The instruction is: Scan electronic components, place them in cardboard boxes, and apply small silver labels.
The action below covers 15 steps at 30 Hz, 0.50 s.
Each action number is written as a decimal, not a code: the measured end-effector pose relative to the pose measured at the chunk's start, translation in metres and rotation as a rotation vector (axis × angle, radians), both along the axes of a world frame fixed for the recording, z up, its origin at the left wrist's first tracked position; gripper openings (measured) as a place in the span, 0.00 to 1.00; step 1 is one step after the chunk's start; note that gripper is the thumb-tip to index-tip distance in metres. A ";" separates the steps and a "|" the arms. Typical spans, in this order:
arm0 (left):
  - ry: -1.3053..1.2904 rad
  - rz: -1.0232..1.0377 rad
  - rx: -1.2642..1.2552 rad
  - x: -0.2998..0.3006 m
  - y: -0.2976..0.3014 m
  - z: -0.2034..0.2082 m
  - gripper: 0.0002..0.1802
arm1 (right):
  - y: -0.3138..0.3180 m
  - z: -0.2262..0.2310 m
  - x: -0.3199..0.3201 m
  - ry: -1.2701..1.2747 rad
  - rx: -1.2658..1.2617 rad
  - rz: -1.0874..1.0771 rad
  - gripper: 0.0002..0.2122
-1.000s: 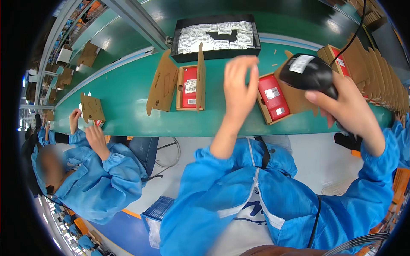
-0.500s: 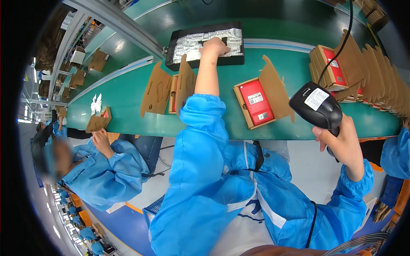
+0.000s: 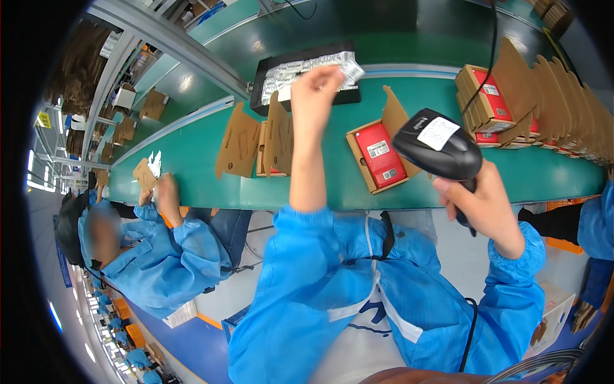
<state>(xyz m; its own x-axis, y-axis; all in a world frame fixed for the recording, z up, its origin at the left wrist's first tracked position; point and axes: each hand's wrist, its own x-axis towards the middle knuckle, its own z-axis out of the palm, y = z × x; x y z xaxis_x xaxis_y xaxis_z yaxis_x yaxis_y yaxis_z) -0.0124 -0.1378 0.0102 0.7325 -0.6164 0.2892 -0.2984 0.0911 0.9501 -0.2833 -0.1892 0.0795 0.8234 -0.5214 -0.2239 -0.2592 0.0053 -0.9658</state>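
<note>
My left hand [image 3: 311,105] is raised at the near side of a black tray [image 3: 348,96] full of white printed slips. Between its fingertips it pinches a small white printed slip [image 3: 350,72], slightly blurred. My right hand [image 3: 483,205] grips the handle of a black handheld barcode scanner [image 3: 467,157] with a white label on top. The scanner's head is over the right side of an open cardboard box [image 3: 364,168] and partly hides its raised lid. In that box lies a flat red item [image 3: 377,142] with white labels.
Another open carton [image 3: 279,137] stands left of my left arm. At the right are stacked open cartons [image 3: 495,118] with red contents. The scanner's cable [image 3: 489,70] runs upward. On the left, a co-worker in a blue sleeve [image 3: 201,243] handles a small carton [image 3: 144,173] at the green table [image 3: 204,185].
My left hand has come up and back from the tray with a white slip. My right hand has moved left with the scanner, closer to the open box.
</note>
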 end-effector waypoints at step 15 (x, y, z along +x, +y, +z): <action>0.239 -0.189 -0.107 -0.081 0.074 -0.014 0.07 | 0.050 -0.008 -0.013 0.080 -0.254 0.066 0.23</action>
